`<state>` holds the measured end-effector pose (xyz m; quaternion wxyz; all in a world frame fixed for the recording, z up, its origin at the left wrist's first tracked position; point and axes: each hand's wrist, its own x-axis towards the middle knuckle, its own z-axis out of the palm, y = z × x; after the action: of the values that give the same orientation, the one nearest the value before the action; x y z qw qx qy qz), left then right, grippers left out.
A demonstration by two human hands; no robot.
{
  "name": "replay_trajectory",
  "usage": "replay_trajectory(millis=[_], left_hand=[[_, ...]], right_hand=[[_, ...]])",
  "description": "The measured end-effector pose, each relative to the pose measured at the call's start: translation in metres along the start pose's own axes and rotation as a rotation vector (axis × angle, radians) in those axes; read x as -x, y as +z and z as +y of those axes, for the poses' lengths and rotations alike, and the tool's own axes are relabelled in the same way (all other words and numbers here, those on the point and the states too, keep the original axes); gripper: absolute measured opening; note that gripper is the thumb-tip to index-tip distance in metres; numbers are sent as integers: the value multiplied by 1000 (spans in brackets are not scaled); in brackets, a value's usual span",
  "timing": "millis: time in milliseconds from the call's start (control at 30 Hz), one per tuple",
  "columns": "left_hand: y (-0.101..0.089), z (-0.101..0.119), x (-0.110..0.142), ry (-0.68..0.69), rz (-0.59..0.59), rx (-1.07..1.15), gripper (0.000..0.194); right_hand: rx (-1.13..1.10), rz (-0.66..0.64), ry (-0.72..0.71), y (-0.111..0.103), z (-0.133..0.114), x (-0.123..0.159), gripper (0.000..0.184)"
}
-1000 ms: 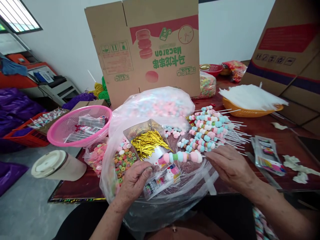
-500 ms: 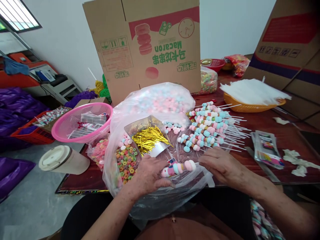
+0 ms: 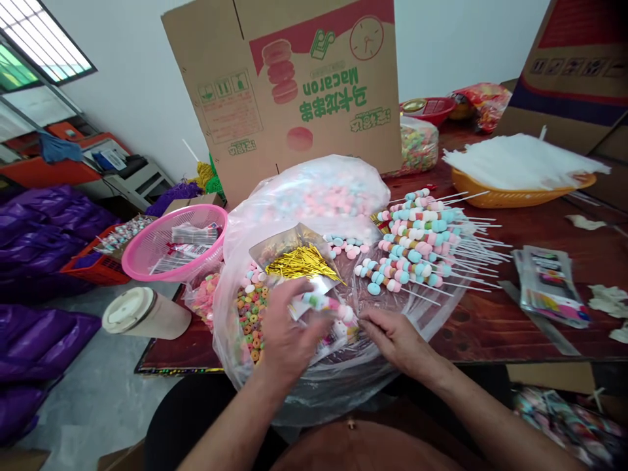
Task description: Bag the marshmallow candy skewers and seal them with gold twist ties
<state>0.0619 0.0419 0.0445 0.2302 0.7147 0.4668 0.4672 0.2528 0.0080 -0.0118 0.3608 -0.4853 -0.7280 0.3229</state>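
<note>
My right hand [image 3: 395,340] pinches the stick end of a marshmallow skewer [image 3: 343,311], whose pink, white and green pieces point left and are blurred. My left hand [image 3: 289,330] is close to the skewer's far end, thumb and fingers apart, smeared by motion. Under the skewer a printed clear wrapper [image 3: 324,350] lies on the plastic sheet. Just beyond my left hand sits an open pouch of gold twist ties [image 3: 301,263]. Coloured ring candies [image 3: 250,320] lie left of that hand. Finished skewers [image 3: 417,242] are piled beyond my right hand, sticks pointing right.
A bulging clear bag of marshmallows [image 3: 318,190] stands behind, before a tall carton [image 3: 324,85]. At left are a pink basket [image 3: 137,261] with wrappers and a lidded cup [image 3: 147,314]. At right are a stack of wrappers [image 3: 549,288] and an orange basket [image 3: 520,196] of white sticks.
The skewer, level in front of me a second ago, has moved left and now tilts. My right hand has come left with it. My left hand has lifted, its fingers spreading beside the skewer.
</note>
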Motion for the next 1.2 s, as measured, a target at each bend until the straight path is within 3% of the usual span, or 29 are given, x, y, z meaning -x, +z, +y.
replay_trajectory(millis=[33, 67, 133, 200, 300, 433, 533, 667, 767, 933, 1100, 1200], left_hand=[[-3, -4, 7, -148, 251, 160, 47], [-4, -9, 12, -334, 363, 336, 47], [-4, -16, 17, -693, 345, 703, 48], [-2, -18, 13, -861, 242, 982, 46], [-2, -14, -4, -870, 277, 1167, 36], [-1, -12, -13, -918, 325, 1290, 26], [12, -12, -4, -941, 317, 1289, 27], [34, -6, 8, -917, 258, 1244, 37], [35, -7, 8, -905, 273, 1232, 39], [37, -15, 10, -951, 303, 1169, 41], [60, -17, 26, -967, 140, 941, 47], [54, -14, 35, -835, -59, 732, 46]], right_hand=[[-52, 20, 42, 0, -3, 0, 24], [-92, 21, 67, 1, -6, -1, 25], [-161, -34, 91, 5, -15, -2, 26], [-225, -113, 125, 13, -24, -4, 27], [-260, -170, 143, 25, -33, -3, 28], [-81, -119, 45, 32, -32, 5, 29], [-36, -60, 37, 41, -32, 6, 27], [-142, 84, 77, 57, -38, -4, 29], [-207, 94, 124, 61, -40, -7, 30], [-88, 81, 87, 62, -37, 0, 29], [-79, 142, 139, 74, -36, -5, 27], [-108, 160, 112, 73, -33, -9, 26]])
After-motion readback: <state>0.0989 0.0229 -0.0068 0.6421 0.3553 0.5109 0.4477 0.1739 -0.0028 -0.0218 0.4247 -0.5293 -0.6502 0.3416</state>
